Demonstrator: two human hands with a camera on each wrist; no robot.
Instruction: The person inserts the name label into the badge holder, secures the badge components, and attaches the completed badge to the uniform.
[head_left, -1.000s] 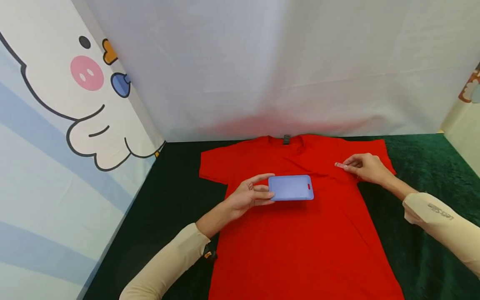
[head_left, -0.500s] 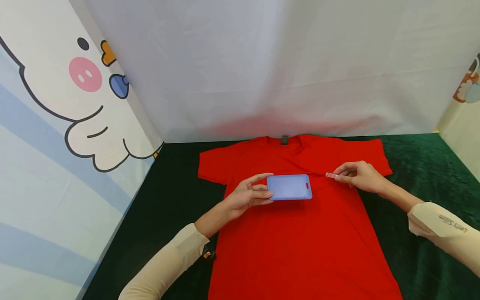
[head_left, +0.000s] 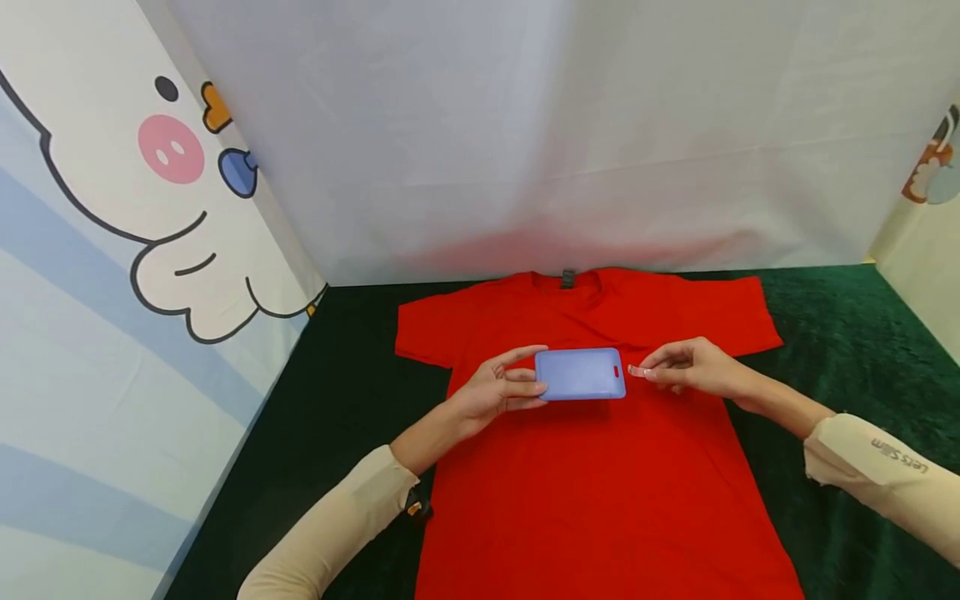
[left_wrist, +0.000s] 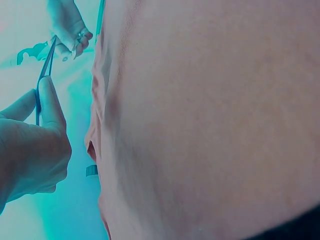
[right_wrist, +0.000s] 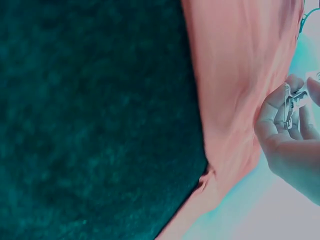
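Observation:
My left hand point(head_left: 489, 393) pinches the left end of a flat blue badge holder point(head_left: 580, 374), thumb in front and fingers behind. The holder is held level above a red T-shirt point(head_left: 600, 500), its slot at the right end. In the left wrist view the badge holder point(left_wrist: 45, 67) shows edge-on. My right hand point(head_left: 693, 367) pinches a small badge clip with a clear strap point(head_left: 637, 372), whose tip is just right of the slotted end, with a narrow gap between. Metal parts of the badge clip point(right_wrist: 290, 107) show against the fingers in the right wrist view.
The T-shirt lies spread on a dark green cloth point(head_left: 360, 375), neck label point(head_left: 567, 279) toward the back. A white curtain point(head_left: 480, 142) stands behind the table, and a panel with a cartoon pig point(head_left: 172, 150) stands at the left.
My right hand has moved left and slightly toward me, bringing the badge clip from over the shirt's right side to beside the badge holder's slotted end. My left hand has stayed nearly still.

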